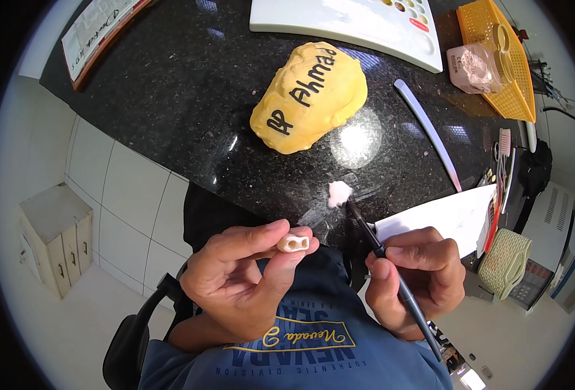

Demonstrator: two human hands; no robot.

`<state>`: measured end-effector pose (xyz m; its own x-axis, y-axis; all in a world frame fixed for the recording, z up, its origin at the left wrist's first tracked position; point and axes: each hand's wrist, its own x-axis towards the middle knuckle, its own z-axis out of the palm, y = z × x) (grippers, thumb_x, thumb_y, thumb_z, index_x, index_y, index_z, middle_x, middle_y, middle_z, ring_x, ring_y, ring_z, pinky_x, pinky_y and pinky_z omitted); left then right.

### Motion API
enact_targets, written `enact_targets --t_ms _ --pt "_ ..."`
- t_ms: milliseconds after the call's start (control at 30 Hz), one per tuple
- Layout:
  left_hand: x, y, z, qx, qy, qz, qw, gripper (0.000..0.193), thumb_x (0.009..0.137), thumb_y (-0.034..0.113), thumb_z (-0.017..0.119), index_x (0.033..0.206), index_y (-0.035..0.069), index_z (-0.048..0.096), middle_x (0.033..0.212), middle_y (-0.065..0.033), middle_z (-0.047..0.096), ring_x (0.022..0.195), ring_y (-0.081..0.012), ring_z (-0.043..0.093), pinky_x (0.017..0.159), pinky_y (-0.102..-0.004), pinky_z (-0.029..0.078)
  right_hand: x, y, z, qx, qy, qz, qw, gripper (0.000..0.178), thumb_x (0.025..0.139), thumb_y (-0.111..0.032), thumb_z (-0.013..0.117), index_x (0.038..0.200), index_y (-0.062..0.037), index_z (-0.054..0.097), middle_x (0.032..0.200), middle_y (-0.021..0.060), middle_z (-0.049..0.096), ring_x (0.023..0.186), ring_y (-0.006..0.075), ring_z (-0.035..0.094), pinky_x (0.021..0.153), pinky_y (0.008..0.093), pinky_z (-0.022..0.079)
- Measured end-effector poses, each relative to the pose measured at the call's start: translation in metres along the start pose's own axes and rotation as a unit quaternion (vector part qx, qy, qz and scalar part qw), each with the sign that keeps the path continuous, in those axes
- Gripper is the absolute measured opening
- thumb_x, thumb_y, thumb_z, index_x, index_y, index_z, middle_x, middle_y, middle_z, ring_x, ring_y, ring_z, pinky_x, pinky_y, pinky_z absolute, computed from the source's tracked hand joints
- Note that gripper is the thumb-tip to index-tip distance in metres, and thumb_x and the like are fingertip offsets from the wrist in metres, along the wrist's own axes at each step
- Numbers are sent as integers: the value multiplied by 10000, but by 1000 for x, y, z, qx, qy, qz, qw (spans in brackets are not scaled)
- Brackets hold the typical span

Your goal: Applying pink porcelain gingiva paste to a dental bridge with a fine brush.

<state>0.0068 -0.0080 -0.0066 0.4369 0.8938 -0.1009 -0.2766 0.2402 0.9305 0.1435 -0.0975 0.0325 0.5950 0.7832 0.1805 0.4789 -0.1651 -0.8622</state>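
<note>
My left hand (235, 276) pinches a small dental bridge (294, 244) between thumb and fingers. Its hollow openings face up, and its colour is white to pale yellow. In my right hand (424, 276) is a slim brush (412, 300) with a dark handle, gripped like a pen. The brush's dark tip slants to the edge of a small pinkish-white blob of paste (338, 194); whether it touches the paste I cannot tell. That paste lies on the black speckled worktop (170, 123), just beyond both hands. Farther back sits a lumpy yellow mould (310, 97) with black handwriting on it.
A white mixing palette (346, 19) lies at the back. On the right are a yellow basket (518, 84), a pinkish jar (470, 68), a curved lavender strip (424, 123), a toothbrush (504, 144) and white paper (440, 214). A chair armrest (125, 348) is at lower left.
</note>
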Motion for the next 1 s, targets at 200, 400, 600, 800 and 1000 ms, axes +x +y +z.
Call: enact_targets --t_ms 200,400,600,800,1000 --pt "3 -3 -1 26 -5 9 1000 289 737 -171 629 1008 -90 569 909 -186 622 833 -259 667 720 -327 596 -1 0 1 4 4 -6 1000 238 650 4 754 762 19 545 654 155 627 538 171 638 431 217 459" --pt "5 -4 2 54 2 56 997 275 734 -173 633 993 -97 578 910 -202 634 830 -256 669 708 -305 595 -5 -4 1 68 28 -28 997 253 639 7 770 801 -8 576 696 140 614 545 176 613 477 248 489" --pt "7 -2 0 85 -16 47 995 302 708 -174 659 993 -91 599 892 -207 655 808 -231 676 720 -289 582 -2 -1 -2 107 -69 -98 987 219 656 -8 776 828 -6 640 728 103 585 579 189 618 478 252 506" --pt "13 13 -6 47 -34 -23 998 309 728 -161 650 1027 -103 598 910 -212 652 822 -229 674 739 -289 574 -5 -3 -2 150 -58 -51 986 229 650 -24 791 824 -12 642 744 95 596 612 206 634 490 261 511" --pt "16 19 -8 0 -63 -114 992 293 755 -145 636 1043 -110 589 932 -208 647 859 -234 664 777 -316 567 -5 -1 0 120 -62 -69 988 236 646 -32 800 775 -29 601 708 88 605 594 206 638 467 266 504"
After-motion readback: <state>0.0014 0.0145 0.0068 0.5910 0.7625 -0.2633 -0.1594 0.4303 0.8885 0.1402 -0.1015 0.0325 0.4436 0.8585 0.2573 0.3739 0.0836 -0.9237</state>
